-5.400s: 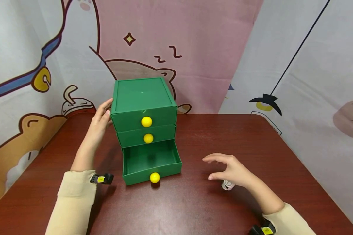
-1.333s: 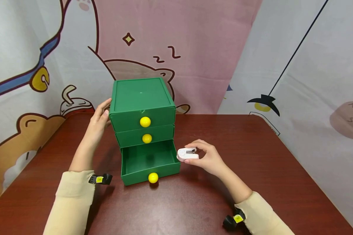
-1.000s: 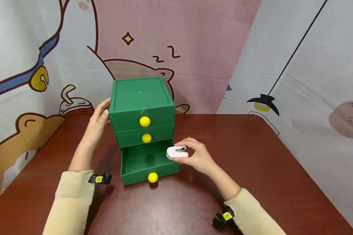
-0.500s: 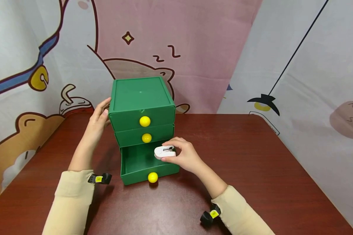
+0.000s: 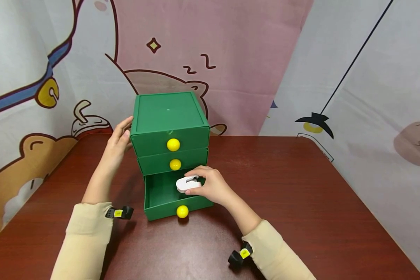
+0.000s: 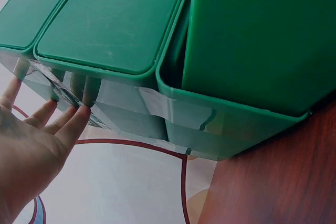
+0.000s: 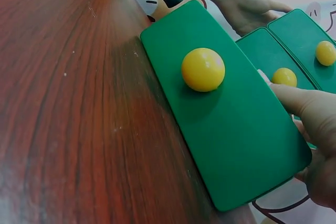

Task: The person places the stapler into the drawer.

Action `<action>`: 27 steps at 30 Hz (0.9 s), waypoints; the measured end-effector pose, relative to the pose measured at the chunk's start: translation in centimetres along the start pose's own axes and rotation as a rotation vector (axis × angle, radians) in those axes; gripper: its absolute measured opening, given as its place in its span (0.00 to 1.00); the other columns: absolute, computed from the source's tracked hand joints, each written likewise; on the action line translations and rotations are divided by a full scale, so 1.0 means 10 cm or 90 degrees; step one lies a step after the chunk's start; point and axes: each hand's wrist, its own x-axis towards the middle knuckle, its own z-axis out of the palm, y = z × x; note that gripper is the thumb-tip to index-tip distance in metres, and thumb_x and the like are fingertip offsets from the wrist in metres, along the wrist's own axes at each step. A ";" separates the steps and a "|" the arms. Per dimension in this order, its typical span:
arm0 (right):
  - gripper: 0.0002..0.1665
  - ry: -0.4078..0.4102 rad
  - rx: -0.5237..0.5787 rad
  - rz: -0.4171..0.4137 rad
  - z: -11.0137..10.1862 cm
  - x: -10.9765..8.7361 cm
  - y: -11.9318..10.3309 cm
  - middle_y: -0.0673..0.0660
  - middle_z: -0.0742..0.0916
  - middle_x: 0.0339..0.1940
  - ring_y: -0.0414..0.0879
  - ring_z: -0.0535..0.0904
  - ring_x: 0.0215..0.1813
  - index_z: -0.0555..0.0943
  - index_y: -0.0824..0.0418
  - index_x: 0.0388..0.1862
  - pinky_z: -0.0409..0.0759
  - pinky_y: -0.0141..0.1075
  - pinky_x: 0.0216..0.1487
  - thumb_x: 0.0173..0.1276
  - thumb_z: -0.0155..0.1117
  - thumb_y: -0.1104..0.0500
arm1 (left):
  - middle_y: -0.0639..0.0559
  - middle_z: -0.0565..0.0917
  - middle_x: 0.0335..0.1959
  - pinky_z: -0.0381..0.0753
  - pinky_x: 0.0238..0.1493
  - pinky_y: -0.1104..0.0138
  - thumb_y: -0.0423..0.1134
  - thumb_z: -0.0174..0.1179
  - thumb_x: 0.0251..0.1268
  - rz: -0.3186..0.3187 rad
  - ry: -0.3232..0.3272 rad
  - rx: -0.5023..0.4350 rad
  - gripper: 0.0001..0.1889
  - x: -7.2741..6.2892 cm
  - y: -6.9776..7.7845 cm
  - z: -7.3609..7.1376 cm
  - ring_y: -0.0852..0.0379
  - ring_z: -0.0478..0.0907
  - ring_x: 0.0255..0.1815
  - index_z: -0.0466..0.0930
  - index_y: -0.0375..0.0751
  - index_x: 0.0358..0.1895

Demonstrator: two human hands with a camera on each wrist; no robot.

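Note:
A green three-drawer cabinet (image 5: 169, 116) with yellow knobs stands on the dark red table (image 5: 301, 202). Its bottom drawer (image 5: 161, 194) is pulled out; the two above it are closed. My right hand (image 5: 206, 186) pinches a small white stapler-like object (image 5: 184, 184) over the open drawer's right side. My left hand (image 5: 117, 144) rests flat against the cabinet's left wall with straight fingers (image 6: 71, 129). The right wrist view shows the drawer front (image 7: 226, 124) and its knob (image 7: 202, 69), but the white object is hidden there.
Cartoon-printed curtains (image 5: 210, 58) hang close behind and to both sides of the table. Bare tabletop (image 5: 182, 249) stretches in front of the cabinet and to its right.
My right hand has carried the white object leftward, from beside the drawer's right wall to above its inside. The left hand and the cabinet have stayed put.

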 end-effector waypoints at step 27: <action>0.24 -0.107 -0.105 0.142 0.05 0.11 -0.16 0.50 0.86 0.45 0.47 0.77 0.49 0.87 0.56 0.47 0.74 0.36 0.47 0.48 0.80 0.55 | 0.44 0.58 0.71 0.63 0.60 0.55 0.44 0.41 0.78 -0.004 0.000 0.010 0.26 -0.01 0.00 0.00 0.53 0.65 0.63 0.54 0.47 0.75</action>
